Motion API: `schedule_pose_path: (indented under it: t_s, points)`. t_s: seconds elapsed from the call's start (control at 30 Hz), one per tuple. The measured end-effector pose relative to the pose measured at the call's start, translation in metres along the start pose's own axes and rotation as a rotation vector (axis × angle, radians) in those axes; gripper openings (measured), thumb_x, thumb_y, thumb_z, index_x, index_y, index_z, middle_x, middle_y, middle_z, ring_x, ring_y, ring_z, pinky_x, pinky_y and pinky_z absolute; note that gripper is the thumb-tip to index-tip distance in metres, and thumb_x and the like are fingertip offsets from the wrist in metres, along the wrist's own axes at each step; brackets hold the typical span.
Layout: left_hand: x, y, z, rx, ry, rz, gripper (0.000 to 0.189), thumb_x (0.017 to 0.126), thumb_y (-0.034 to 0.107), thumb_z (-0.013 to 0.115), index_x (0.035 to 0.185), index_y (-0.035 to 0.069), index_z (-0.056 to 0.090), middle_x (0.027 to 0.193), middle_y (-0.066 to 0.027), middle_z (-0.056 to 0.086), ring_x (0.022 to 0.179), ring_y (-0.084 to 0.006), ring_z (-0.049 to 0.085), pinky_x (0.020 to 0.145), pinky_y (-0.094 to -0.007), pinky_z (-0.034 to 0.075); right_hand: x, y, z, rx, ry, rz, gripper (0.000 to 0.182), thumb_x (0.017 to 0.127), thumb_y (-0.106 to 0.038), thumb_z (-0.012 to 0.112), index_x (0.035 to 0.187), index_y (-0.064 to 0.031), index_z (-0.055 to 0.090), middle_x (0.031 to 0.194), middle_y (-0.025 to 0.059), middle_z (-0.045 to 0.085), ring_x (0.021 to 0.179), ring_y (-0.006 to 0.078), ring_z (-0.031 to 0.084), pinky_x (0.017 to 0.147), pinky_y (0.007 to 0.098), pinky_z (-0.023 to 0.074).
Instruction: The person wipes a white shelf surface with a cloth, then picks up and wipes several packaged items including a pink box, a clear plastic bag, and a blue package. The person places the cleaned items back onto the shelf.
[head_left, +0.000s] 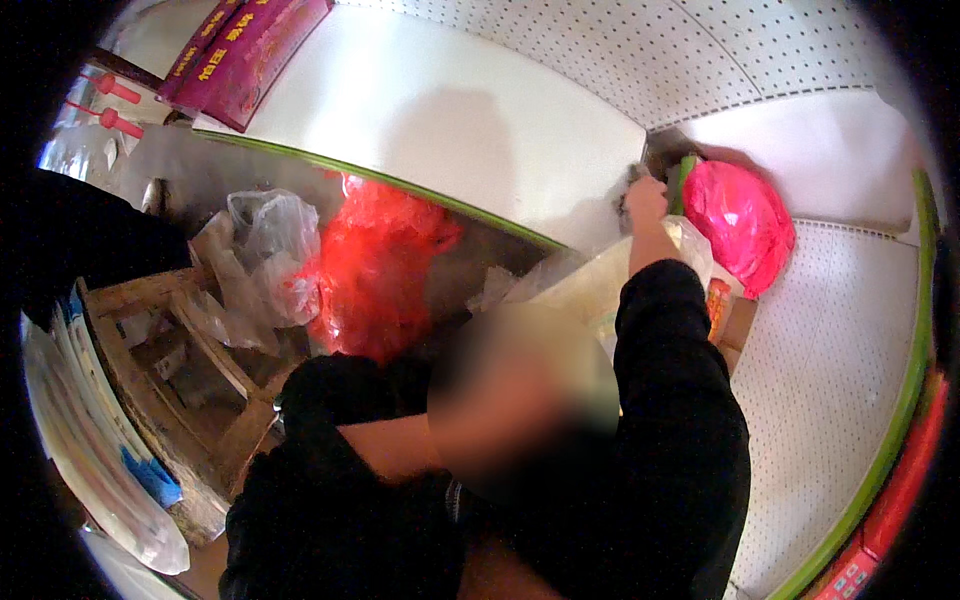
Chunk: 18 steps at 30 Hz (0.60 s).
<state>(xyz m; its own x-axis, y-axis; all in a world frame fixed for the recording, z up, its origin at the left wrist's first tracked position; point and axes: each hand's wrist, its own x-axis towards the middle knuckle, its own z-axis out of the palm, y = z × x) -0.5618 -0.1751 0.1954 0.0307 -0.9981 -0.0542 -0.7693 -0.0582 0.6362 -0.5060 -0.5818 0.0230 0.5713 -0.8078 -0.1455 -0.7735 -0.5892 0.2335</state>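
Observation:
My right hand reaches to the far right corner of a white shelf with a green front edge. Its fingers are closed near a dark object at the shelf's end, too small to make out. Just right of it sits a bright pink plastic bag, full and rounded. A pale, translucent plastic bag lies under and left of my right forearm. My left hand is in front of my body, covered by a blurred patch, so its fingers and anything in them are hidden.
Red plastic bags and a clear plastic bag lie below the shelf. A wooden crate or frame stands at the left. Purple printed boxes rest on the shelf. Perforated white panels rise at the right.

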Motion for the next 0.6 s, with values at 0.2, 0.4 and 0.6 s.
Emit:
schedule_pose_path:
  t_s: [0.2,0.4,0.6]
  points:
    - [-0.003,-0.007,-0.032,-0.123,0.030,-0.124,0.023,0.078,0.020,0.049,0.097,0.010,0.055,0.094,-0.0072,0.056,0.092,-0.0268,0.053,0.081,-0.0400,0.041,0.047,-0.036,-0.041,0.089,0.278,-0.088,0.028,0.086,-0.021,0.038,0.110,-0.0111,0.048,0.115,0.0168,0.043,0.097,0.0391,0.050,0.075,0.0441,0.0482]
    - [-0.005,-0.019,-0.042,-0.369,-0.017,-0.209,0.025,0.080,0.019,0.046,0.101,0.009,0.054,0.099,-0.0086,0.055,0.094,-0.0265,0.052,0.084,-0.0394,0.040,0.097,-0.031,-0.006,0.060,0.105,-0.029,0.030,0.087,-0.027,0.038,0.113,-0.0192,0.051,0.118,0.0148,0.045,0.103,0.0391,0.048,0.077,0.0467,0.0471]
    - [-0.013,-0.017,-0.054,-0.301,-0.032,-0.100,0.026,0.077,0.016,0.047,0.100,0.007,0.053,0.095,-0.0082,0.055,0.092,-0.0262,0.053,0.080,-0.0395,0.042,0.081,0.011,-0.022,-0.267,0.045,-0.175,0.026,0.085,-0.027,0.041,0.097,-0.0129,0.058,0.100,0.0146,0.054,0.089,0.0394,0.055,0.069,0.0455,0.0496]
